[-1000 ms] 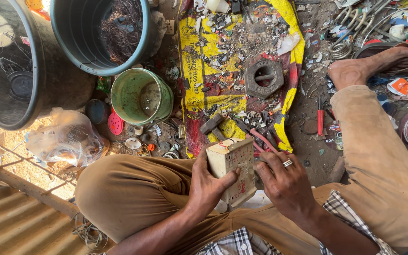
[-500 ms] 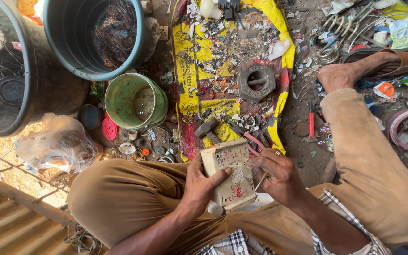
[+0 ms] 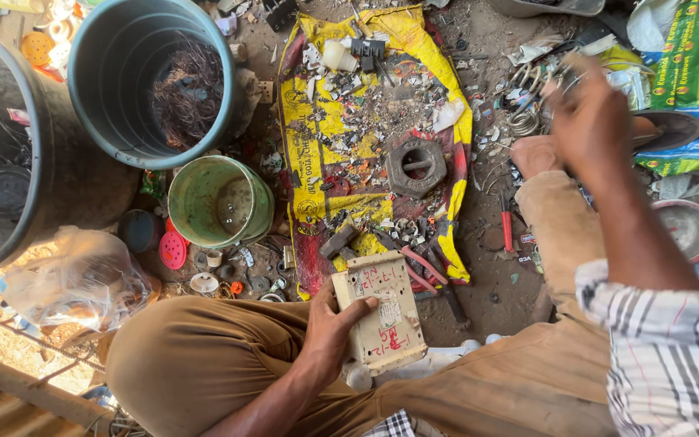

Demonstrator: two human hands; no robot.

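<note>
Sunlit dirt floor (image 3: 479,283); scattered scrap

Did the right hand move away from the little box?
Yes. The right hand was at the pale box before; now it is lifted up and away to the right, blurred, above the right knee, far from the yellow sack.

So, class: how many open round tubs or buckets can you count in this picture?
3: a dark tub far left, a blue-grey tub beside it, a green bucket below. Others may be cropped.

tan trousers (image 3: 204,364), plaid sleeve (image 3: 673,356) (rolled up)
</note>
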